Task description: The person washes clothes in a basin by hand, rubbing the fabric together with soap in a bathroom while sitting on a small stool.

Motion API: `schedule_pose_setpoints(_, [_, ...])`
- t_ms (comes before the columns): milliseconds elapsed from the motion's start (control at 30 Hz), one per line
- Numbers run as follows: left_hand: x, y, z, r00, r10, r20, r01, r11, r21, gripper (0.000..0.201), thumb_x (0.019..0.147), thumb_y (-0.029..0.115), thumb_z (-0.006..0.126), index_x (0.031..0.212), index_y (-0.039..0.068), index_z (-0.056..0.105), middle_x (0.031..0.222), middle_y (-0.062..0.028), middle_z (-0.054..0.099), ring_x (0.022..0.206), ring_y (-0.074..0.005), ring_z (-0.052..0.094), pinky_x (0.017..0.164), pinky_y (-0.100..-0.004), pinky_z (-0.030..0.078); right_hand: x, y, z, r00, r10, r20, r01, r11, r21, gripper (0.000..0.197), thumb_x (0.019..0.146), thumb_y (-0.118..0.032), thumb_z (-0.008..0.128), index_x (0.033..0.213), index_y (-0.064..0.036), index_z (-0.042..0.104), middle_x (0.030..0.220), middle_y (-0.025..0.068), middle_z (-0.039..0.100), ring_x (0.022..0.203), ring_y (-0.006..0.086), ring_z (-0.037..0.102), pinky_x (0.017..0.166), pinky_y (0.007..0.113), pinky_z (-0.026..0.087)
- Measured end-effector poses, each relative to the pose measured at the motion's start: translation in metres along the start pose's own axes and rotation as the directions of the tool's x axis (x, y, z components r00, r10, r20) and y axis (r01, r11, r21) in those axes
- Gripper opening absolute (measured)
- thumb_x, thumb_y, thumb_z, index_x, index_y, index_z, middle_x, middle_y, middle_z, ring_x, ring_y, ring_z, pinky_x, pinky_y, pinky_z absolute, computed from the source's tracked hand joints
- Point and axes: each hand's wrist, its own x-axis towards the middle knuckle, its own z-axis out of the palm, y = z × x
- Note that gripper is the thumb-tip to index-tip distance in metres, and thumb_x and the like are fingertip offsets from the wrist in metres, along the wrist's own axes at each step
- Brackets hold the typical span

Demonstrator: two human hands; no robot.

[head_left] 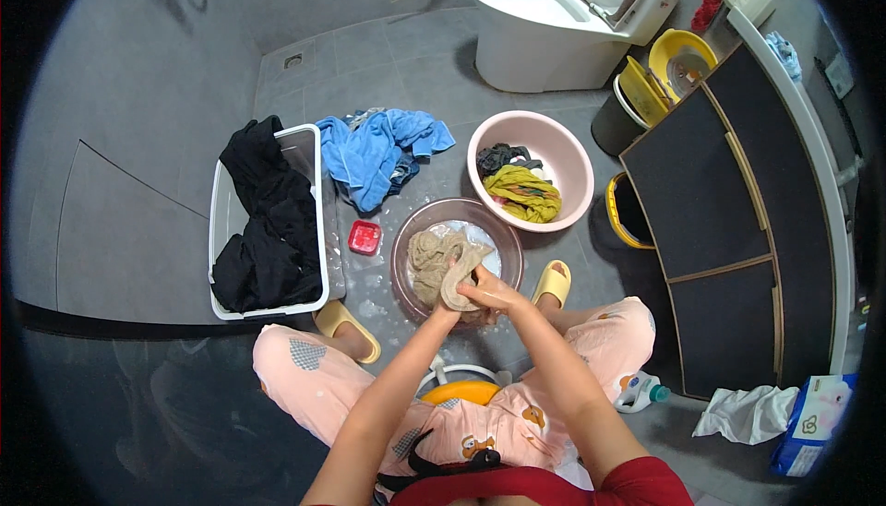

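Head view: left hand [450, 305] and right hand [494, 292] clutch beige cloth [432, 261] over basin [511, 250]

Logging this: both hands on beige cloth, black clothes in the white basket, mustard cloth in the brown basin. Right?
Not quite: the head view shows the mustard cloth in the pink basin, not the brown basin. Left hand and right hand are on the beige cloth; black clothes are in the white basket.

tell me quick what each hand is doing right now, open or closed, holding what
Left hand: at the crumpled beige cloth, fingers mostly hidden; grip cannot be told.
Right hand: closed on that cloth.
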Motion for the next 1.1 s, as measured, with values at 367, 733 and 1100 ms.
schedule_pose_setpoints(367, [-0.019, 0.105, 0.004, 0.978, -0.142, -0.151, 0.176, 0.954, 0.242, 0.046, 0.086, 0.040, 0.039, 0.083, 0.001, 0.062, 0.065, -0.0095, 0.061, 0.061, -0.0167, 0.059, 0.061, -0.0285, 0.045, -0.005, 0.030, -0.023, 0.941, 0.333, -0.066, -0.110, 0.481, 0.870, 0.032, 0.073, -0.018, 0.054, 0.102, -0.0038, 0.047, 0.090, 0.0104, 0.056, 0.083, 0.0243, 0.056, 0.071, 0.038, 0.047])
schedule_pose_setpoints(733, [0.013, -0.018, -0.046, 0.896, -0.094, 0.434, -0.114, 0.896, 0.430, 0.036, 0.070, 0.014, 0.055, 0.104, 0.000, 0.053, 0.097, -0.0179, 0.058, 0.093, -0.0256, 0.054, 0.080, -0.0316, 0.040, -0.032, -0.018, -0.028, 0.994, -0.005, 0.108, -0.105, 0.211, 0.972, 0.040, 0.072, -0.019, 0.050, 0.108, -0.0020, 0.049, 0.099, 0.0127, 0.057, 0.089, 0.0244, 0.055, 0.081, 0.036, 0.043])
schedule_pose_setpoints(1100, [-0.010, 0.092, 0.011, 0.953, -0.266, -0.146, 0.175, 0.875, -0.451, 0.039, 0.084, 0.022, 0.043, 0.116, 0.001, 0.040, 0.110, -0.0119, 0.047, 0.100, -0.0200, 0.046, 0.080, -0.0324, 0.042, 0.003, 0.002, -0.012, 0.935, 0.350, 0.064, -0.101, 0.089, 0.991, 0.052, 0.077, -0.048, 0.047, 0.108, -0.0065, 0.051, 0.103, 0.0102, 0.055, 0.095, 0.0266, 0.053, 0.087, 0.041, 0.038])
